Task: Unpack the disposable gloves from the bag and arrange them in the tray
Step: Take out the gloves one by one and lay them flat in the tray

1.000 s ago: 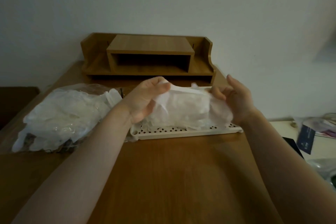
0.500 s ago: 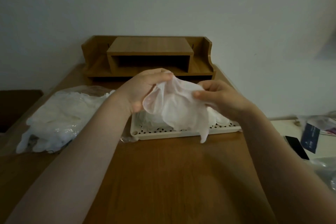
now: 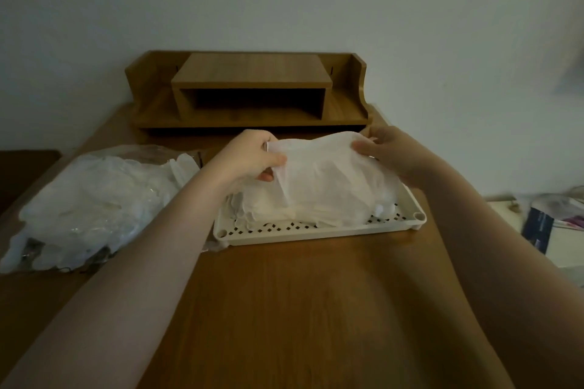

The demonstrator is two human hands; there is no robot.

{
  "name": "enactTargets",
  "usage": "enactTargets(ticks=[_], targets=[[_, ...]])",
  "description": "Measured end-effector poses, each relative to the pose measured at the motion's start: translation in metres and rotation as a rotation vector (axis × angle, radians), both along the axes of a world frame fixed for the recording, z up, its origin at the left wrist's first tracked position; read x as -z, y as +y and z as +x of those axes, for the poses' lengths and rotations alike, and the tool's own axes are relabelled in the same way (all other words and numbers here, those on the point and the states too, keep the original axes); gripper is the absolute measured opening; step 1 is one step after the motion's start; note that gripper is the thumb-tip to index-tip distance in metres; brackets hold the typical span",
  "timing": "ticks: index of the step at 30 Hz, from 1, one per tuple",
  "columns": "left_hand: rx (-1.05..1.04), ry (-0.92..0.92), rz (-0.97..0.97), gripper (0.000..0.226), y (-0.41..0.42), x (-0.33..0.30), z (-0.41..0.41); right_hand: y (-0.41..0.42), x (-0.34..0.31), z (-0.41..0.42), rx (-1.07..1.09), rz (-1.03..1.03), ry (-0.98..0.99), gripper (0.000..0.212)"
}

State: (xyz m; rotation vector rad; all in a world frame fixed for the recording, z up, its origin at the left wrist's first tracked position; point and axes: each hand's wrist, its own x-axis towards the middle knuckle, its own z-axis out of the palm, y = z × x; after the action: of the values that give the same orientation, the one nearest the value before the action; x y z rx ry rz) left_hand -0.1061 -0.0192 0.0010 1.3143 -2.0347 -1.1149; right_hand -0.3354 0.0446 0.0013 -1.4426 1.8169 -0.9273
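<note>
From my feed I see both hands raised over the white perforated tray [image 3: 319, 232], which sits on the wooden tabletop [image 3: 300, 309] a little past the middle. The left hand [image 3: 249, 158] has its grip closed on the left edge of a thin white disposable glove [image 3: 319, 174], thumb on top and fingers curled beneath. The right hand [image 3: 390, 151] pinches the glove's right edge between thumb and fingers, so the glove is stretched flat between the two grips and hangs just above the tray. Beneath it, a heap of white gloves [image 3: 316, 208] already lies in the tray, filling most of its floor; only a strip of the perforated base along the near rim shows. To the left of the tray, lying on the tabletop and touching my left forearm's side of the view, is the clear plastic bag [image 3: 91, 202], still bulging with more white gloves. At the far edge of the tabletop stands a wooden desk organiser [image 3: 249, 88] against the pale wall. Off to the right, on a lower, lighter surface, there are some papers and a dark booklet [image 3: 540, 227], blurred.
</note>
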Motion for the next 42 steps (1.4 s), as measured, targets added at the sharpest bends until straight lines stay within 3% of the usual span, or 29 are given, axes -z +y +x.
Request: enactTargets(ticks=[3, 7, 12, 14, 17, 22, 26, 30, 34, 37, 40, 42], targets=[[-0.024, 0.037, -0.059, 0.002, -0.008, -0.007, -0.007, -0.013, 0.000, 0.000, 0.147, -0.136, 0.111, 0.020], [-0.101, 0.096, -0.292, 0.009, -0.027, -0.029, -0.022, -0.037, -0.026, -0.008, 0.328, -0.394, 0.325, 0.026], [-0.072, 0.220, -0.309, 0.008, -0.036, -0.033, -0.026, -0.032, -0.044, -0.013, 0.224, -0.738, 0.452, 0.019], [0.035, 0.109, -0.325, 0.007, -0.034, -0.018, -0.017, -0.021, -0.028, -0.014, 0.044, -0.686, 0.564, 0.016], [0.183, -0.076, -0.295, 0.009, -0.029, 0.005, -0.001, -0.004, 0.005, -0.012, -0.244, -0.439, 0.618, 0.005], [0.270, -0.168, -0.293, 0.022, -0.020, 0.016, 0.019, 0.016, 0.028, 0.001, -0.375, -0.242, 0.625, 0.008], [0.337, -0.331, -0.366, 0.029, -0.014, 0.022, 0.035, 0.028, 0.032, 0.021, -0.524, -0.061, 0.812, 0.033], [0.409, -0.497, -0.438, 0.032, -0.008, 0.033, 0.040, 0.031, 0.035, 0.032, -0.254, 0.014, 0.677, 0.068], [0.380, -0.556, -0.530, 0.031, -0.002, 0.038, 0.042, 0.033, 0.042, 0.038, -0.001, -0.081, 0.512, 0.039], [0.349, -0.612, -0.513, 0.027, 0.003, 0.045, 0.044, 0.029, 0.041, 0.039, 0.058, 0.035, 0.452, 0.040], [0.316, -0.710, -0.494, 0.019, 0.010, 0.046, 0.044, 0.020, 0.043, 0.041, 0.108, 0.232, 0.694, 0.041], [0.295, -0.862, -0.482, 0.033, 0.011, 0.043, 0.046, 0.022, 0.042, 0.046, 0.234, 0.145, 0.855, 0.048]])
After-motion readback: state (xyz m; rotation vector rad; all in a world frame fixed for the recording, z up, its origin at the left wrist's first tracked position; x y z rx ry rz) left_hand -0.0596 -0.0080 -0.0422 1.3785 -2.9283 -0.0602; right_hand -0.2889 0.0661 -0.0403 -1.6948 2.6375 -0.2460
